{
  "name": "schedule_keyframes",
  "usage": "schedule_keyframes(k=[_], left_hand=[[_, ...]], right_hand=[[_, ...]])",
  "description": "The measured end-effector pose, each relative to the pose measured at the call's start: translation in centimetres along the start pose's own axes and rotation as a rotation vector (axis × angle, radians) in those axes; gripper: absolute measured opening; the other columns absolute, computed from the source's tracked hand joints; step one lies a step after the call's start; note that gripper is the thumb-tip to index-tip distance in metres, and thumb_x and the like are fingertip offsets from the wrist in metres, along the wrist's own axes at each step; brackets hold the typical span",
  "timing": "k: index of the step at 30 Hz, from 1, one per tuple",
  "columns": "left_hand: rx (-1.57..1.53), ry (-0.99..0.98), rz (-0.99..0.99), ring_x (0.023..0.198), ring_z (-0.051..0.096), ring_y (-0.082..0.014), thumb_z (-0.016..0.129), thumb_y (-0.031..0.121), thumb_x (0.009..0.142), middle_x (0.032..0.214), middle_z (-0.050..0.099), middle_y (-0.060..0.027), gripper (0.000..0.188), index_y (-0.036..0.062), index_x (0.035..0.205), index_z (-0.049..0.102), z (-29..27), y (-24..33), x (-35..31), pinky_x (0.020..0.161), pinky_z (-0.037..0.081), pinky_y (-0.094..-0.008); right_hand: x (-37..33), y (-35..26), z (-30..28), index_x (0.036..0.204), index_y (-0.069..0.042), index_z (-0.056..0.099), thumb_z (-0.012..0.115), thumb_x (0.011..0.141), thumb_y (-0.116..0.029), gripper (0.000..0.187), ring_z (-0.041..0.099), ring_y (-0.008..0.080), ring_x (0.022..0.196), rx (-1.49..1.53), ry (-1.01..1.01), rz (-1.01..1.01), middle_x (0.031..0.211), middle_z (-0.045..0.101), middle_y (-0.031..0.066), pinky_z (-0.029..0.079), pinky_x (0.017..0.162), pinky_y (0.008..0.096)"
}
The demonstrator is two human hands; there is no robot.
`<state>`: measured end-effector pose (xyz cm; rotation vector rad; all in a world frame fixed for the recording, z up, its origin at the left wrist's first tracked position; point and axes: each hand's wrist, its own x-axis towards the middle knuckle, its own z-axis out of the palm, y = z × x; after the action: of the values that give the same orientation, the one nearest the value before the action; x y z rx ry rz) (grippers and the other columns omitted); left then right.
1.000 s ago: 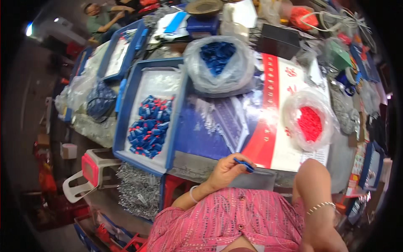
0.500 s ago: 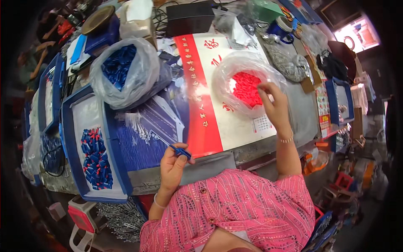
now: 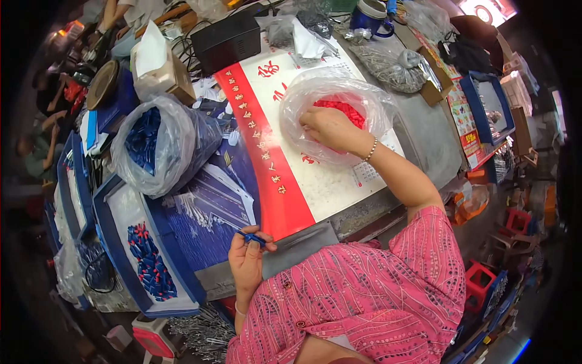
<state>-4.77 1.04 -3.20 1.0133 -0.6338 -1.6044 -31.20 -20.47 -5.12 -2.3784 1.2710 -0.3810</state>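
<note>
My left hand (image 3: 247,258) is closed on a small blue plastic piece (image 3: 251,238), pinched between thumb and fingers above the table's near edge. My right hand (image 3: 332,127) is inside the mouth of a clear plastic bag (image 3: 297,91), its fingers bent together at the bag's left side. Whatever they grip is hidden. Small red plastic pieces (image 3: 347,109) fill the bag beyond the hand. To the left, another clear bag (image 3: 182,142) holds many blue pieces (image 3: 143,139). A blue tray (image 3: 197,297) contains a pile of blue-and-red pieces (image 3: 151,264).
Thin metal pieces (image 3: 197,209) lie on the blue printed sheet left of centre. At the back stand a black box (image 3: 227,45), a tissue box (image 3: 160,76) and a blue mug (image 3: 368,18). A bag of metal parts (image 3: 394,67) lies at the back right.
My right hand has moved left and down into the bag of red pieces. My left hand still holds the blue piece. The view has shifted and turned.
</note>
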Motion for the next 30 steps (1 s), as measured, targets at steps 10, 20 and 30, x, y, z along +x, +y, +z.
schedule_keyframes(k=[10,20,30], left_hand=[[0.039,-0.05,0.016,0.069,0.058,-0.0206,0.055,0.009,0.089,0.084,0.06,-0.0172,0.029,0.001,0.113,0.041,0.0,0.3,1.1,0.065,0.048,-0.0285],[0.036,-0.079,-0.036,0.071,0.058,-0.0173,0.054,0.012,0.09,0.088,0.061,-0.0151,0.031,-0.0018,0.115,0.041,-0.2,-0.7,0.4,0.07,0.047,-0.027],[0.085,-0.139,-0.043,0.069,0.057,-0.0168,0.052,0.011,0.091,0.084,0.059,-0.0138,0.03,-0.0035,0.116,0.043,0.8,0.5,1.0,0.067,0.047,-0.0259]], right_hand=[[1.1,-0.2,2.1,0.083,0.0,0.051,0.051,0.073,-0.004,0.011,0.057,0.0361,0.074,-0.151,-0.087,0.062,0.082,0.054,0.0183,0.045,0.062,0.0455],[-2.6,-0.9,-2.4,0.098,0.0,0.055,0.055,0.079,-0.004,0.019,0.058,0.0269,0.077,0.127,0.344,0.045,0.083,0.056,0.0147,0.047,0.068,0.0337],[-5.8,-8.4,1.3,0.097,-0.005,0.054,0.06,0.087,-0.018,0.018,0.054,0.0119,0.067,2.081,-0.218,0.366,0.081,0.058,0.0056,0.043,0.061,0.0272]])
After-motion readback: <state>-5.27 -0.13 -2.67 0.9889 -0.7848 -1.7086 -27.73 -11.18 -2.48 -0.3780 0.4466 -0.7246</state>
